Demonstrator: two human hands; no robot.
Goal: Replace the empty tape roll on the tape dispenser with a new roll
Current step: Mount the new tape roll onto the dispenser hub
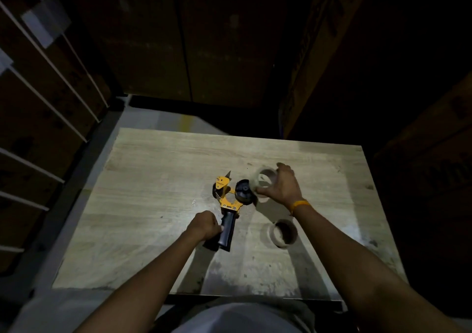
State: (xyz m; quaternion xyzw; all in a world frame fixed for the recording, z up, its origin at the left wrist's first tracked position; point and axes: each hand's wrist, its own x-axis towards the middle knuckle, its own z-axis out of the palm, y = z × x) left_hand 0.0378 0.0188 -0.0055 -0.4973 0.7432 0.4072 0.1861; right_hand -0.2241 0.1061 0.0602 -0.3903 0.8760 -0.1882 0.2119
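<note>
A yellow and black tape dispenser [228, 202] lies on the wooden table [158, 179], its black handle pointing toward me. My left hand [205, 225] grips that handle from the left. The dispenser's black hub [244, 191] is bare. Just right of the hub, my right hand [282, 186] holds a clear tape roll [264, 177], tilted and close to the hub. An empty cardboard core [283, 233] stands on the table nearer to me, below my right wrist.
Stacked cardboard boxes [46, 103] bound with white straps rise at the left, and more dark boxes stand behind and to the right of the table. The table's near edge [229, 294] is by my body. The room is dim.
</note>
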